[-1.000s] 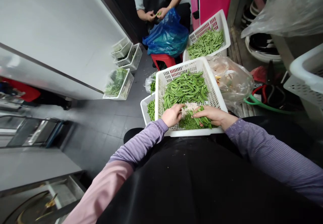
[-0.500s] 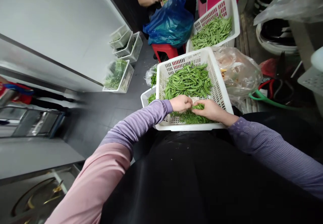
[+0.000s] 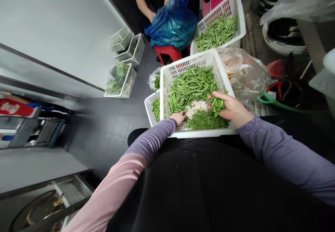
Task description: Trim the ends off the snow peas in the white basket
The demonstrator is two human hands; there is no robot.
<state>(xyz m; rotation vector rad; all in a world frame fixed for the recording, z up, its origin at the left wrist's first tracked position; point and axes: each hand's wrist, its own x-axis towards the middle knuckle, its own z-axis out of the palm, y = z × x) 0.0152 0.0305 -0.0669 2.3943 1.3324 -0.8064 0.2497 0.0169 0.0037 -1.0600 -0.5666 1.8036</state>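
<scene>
A white plastic basket (image 3: pixel 164 85) in front of my lap holds a heap of green pea pods (image 3: pixel 192 85). Nearer to me in it lie a dark green heap of fine trimmings (image 3: pixel 206 120) and a pale patch of small bits (image 3: pixel 196 107). My right hand (image 3: pixel 231 107) is closed round a bunch of pea pods (image 3: pixel 217 104) above the basket's right side. Low at the basket's left side, my left hand (image 3: pixel 178 117) has its fingers curled by the edge of the pods; what they hold, if anything, is hidden.
Behind stands another basket of pods (image 3: pixel 237 33), beside a blue plastic bag (image 3: pixel 175 22) on a red stool (image 3: pixel 169 52). A co-worker's hand (image 3: pixel 151 16) touches that bag. A clear bag (image 3: pixel 246 73) lies right; a smaller basket (image 3: pixel 149 108) sits left. Scissors (image 3: pixel 280 89) lie far right.
My hands were together over the trimmings and have moved apart, the left leftward and down, the right rightward with the pods. The pale bits now show between them.
</scene>
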